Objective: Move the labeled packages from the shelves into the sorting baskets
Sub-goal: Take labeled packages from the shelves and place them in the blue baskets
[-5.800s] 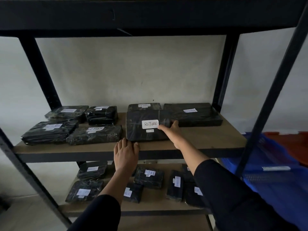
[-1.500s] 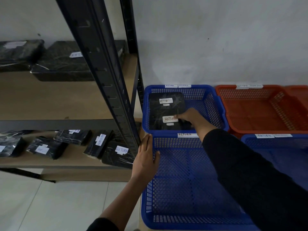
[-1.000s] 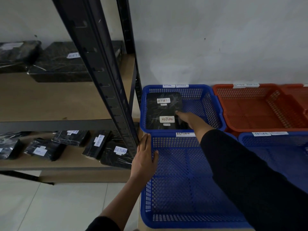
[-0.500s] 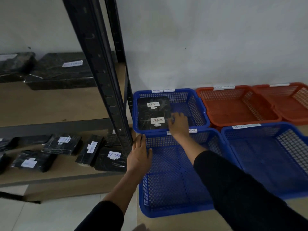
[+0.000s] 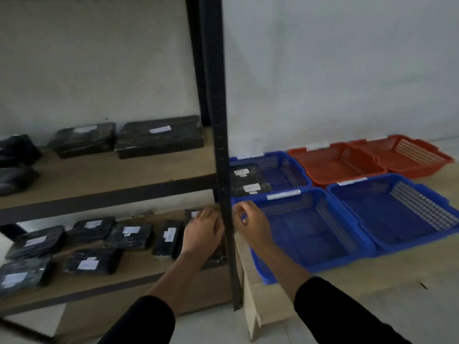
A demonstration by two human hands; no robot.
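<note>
Two black wrapped packages (image 5: pixel 248 181) with white labels lie in the far blue basket (image 5: pixel 296 171). My right hand (image 5: pixel 250 225) hovers over the left rim of the near blue basket (image 5: pixel 330 219), fingers loosely curled and holding nothing. My left hand (image 5: pixel 202 232) lies over the rightmost black package (image 5: pixel 192 214) on the lower shelf, just left of the black shelf post (image 5: pixel 222 157); most of that package is hidden under the hand. More labeled packages (image 5: pixel 129 235) lie along the lower shelf, and others (image 5: pixel 159 137) sit on the shelf above.
A second near blue basket (image 5: pixel 397 214) and two orange baskets (image 5: pixel 335 163) stand to the right on a low wooden platform (image 5: pixel 372 281). The shelf post stands between my two hands. White wall behind, pale tiled floor below.
My right hand left the far blue basket and drew back to the near basket's left rim. My left hand moved from that rim to the lower shelf. My view swung left.
</note>
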